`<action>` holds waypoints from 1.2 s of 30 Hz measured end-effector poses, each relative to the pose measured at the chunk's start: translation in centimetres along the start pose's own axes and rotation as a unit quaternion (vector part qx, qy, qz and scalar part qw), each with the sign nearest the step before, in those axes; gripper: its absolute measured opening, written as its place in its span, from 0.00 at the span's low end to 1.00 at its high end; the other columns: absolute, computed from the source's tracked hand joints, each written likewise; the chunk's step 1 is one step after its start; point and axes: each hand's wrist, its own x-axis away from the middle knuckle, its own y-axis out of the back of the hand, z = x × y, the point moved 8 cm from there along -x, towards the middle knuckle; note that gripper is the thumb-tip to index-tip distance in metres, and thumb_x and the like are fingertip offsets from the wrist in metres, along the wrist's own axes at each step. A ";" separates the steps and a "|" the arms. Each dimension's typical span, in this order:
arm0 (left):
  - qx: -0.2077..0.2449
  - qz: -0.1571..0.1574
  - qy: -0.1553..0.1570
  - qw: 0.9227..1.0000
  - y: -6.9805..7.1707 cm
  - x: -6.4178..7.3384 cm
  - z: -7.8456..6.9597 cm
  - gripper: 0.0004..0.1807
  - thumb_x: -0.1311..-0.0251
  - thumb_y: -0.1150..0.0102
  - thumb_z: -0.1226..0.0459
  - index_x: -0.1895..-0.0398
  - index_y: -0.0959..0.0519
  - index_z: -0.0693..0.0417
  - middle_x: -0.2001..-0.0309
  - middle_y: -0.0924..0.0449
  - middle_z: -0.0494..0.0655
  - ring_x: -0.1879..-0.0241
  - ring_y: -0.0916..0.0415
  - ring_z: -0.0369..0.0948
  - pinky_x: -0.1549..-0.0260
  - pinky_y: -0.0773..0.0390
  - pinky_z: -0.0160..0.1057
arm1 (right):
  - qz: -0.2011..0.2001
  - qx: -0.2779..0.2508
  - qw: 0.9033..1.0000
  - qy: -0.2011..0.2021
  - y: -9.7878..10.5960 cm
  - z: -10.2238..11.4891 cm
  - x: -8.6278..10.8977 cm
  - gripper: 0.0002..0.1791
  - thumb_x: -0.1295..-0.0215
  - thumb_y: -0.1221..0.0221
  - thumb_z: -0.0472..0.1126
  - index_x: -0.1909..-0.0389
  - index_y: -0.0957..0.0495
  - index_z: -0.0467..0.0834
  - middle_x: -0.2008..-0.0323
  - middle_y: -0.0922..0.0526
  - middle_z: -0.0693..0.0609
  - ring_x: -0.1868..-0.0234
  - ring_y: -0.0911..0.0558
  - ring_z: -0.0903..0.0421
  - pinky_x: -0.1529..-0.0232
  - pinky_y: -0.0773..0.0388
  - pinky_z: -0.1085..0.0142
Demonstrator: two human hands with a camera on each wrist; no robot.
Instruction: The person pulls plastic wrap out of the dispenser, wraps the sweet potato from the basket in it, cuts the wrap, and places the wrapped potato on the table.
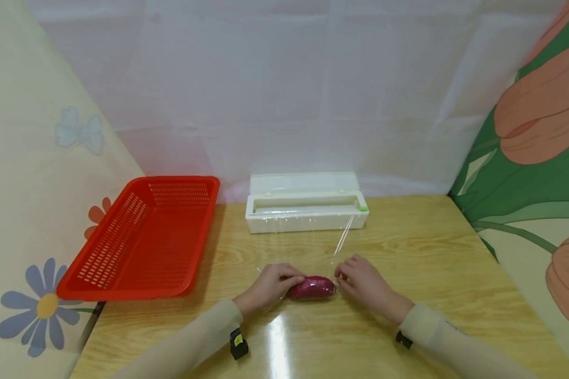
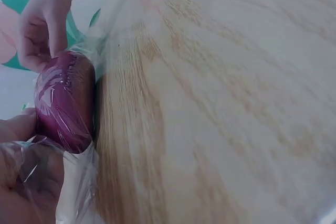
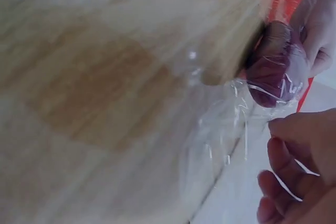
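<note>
A smooth, oblong purple-red vegetable [image 1: 311,288], its kind unclear, lies low over the table in clear cling film [image 2: 79,190]. My left hand [image 1: 276,281] grips its left end through the film, thumb and fingers on either side. At the other end, my right hand [image 1: 364,279] has its fingers curled and pinches the film beside the vegetable's tip. Loose film [image 3: 226,140] spreads out past that end in the right wrist view. From there the sheet runs back to a white film dispenser box [image 1: 308,223], whose lid [image 1: 304,182] stands raised.
A red plastic basket [image 1: 170,252] with slotted sides stands at the left of the wood-grain table [image 1: 408,237]. A small green piece [image 1: 363,209] sits at the box's right front corner. Behind the box hangs a white cloth [image 1: 284,95]; patterned cloths flank both sides.
</note>
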 end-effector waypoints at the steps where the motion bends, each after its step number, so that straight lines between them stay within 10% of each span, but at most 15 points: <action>1: -0.001 0.002 0.003 1.000 0.0 0.0 0.1 0.09 0.28 0.36 0.60 0.53 0.10 0.48 0.56 0.11 0.38 0.54 0.16 0.35 0.50 0.18 0.36 | -0.012 0.012 1.000 0.012 0.2 0.2 -0.1 0.07 0.39 0.29 0.35 0.62 0.16 0.45 0.66 0.16 0.55 0.63 0.24 0.59 0.59 0.22 0.62; 9: -0.001 0.017 0.015 1.000 0.2 0.0 0.0 0.09 0.27 0.38 0.59 0.52 0.10 0.47 0.55 0.11 0.37 0.54 0.17 0.36 0.51 0.18 0.36 | -0.054 0.070 0.977 0.196 0.7 4.1 0.2 0.18 0.43 0.24 0.41 0.51 0.12 0.43 0.59 0.10 0.54 0.57 0.18 0.56 0.54 0.18 0.61; 23: -0.051 0.013 0.014 0.999 2.7 -0.3 0.9 0.05 0.34 0.30 0.60 0.60 0.10 0.49 0.63 0.12 0.36 0.64 0.18 0.35 0.61 0.17 0.36 | -0.032 0.074 0.984 0.156 0.0 3.8 0.3 0.22 0.40 0.26 0.45 0.46 0.13 0.43 0.52 0.10 0.52 0.56 0.19 0.56 0.55 0.19 0.63; 30: -0.248 -0.092 -0.056 0.963 3.9 0.0 -1.5 0.03 0.37 0.28 0.66 0.61 0.11 0.53 0.64 0.17 0.41 0.61 0.23 0.39 0.59 0.18 0.41 | -0.022 0.081 0.986 0.144 -0.3 3.3 0.1 0.24 0.40 0.26 0.46 0.44 0.14 0.43 0.50 0.11 0.52 0.56 0.20 0.56 0.55 0.20 0.64; 36: -0.252 -0.095 -0.159 0.950 1.4 1.6 -5.5 0.09 0.36 0.30 0.68 0.54 0.12 0.60 0.61 0.14 0.49 0.61 0.17 0.44 0.57 0.15 0.40 | -0.018 0.077 0.987 0.140 -0.5 3.2 0.0 0.23 0.39 0.26 0.46 0.44 0.14 0.42 0.49 0.12 0.51 0.54 0.18 0.55 0.53 0.18 0.62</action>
